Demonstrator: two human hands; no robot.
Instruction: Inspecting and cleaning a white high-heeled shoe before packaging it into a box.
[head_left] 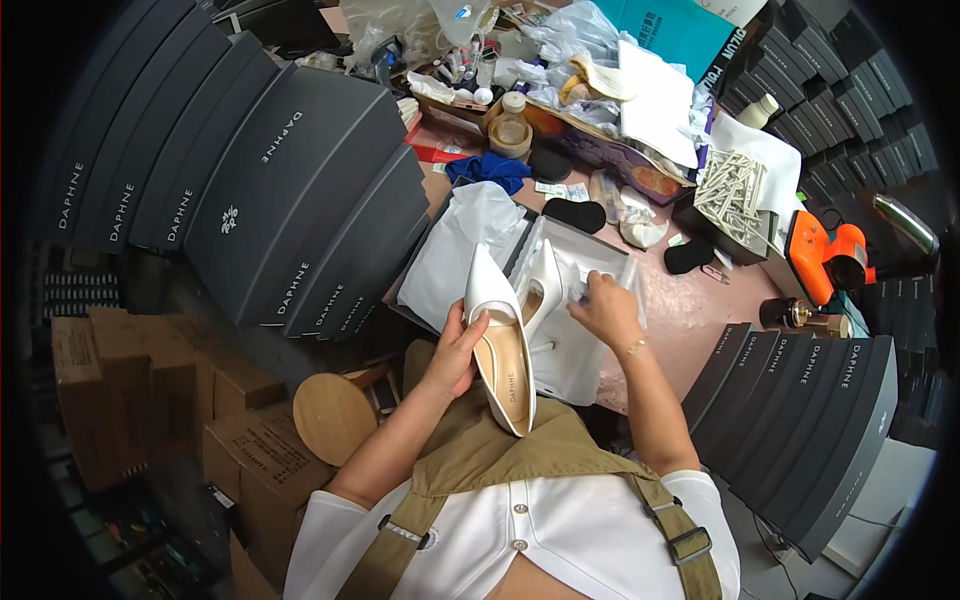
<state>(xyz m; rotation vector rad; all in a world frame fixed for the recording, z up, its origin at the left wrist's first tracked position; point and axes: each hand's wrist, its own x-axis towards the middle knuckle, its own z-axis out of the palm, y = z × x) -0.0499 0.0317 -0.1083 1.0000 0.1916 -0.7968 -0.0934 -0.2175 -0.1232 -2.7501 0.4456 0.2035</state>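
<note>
A white pointed-toe shoe (490,285) with a beige insole is in my left hand (455,355), its toe pointing away from me and its heel end near my apron. Another white shoe (543,280) is partly hidden behind it, over an open shoebox lined with white tissue paper (565,365). My right hand (607,310) is over the right part of this box, fingers bent together beside the second shoe. Whatever is between those fingers cannot be made out. Crumpled white tissue (465,240) lies in the box's left half.
Tall stacks of dark grey shoeboxes stand at left (300,190) and right (800,430). Beyond the open box, the pink table (690,310) carries a blue cloth (490,172), black pads (575,214), a box of white sticks (732,195) and an orange device (810,255). Cartons (265,450) and a round stool (333,418) are lower left.
</note>
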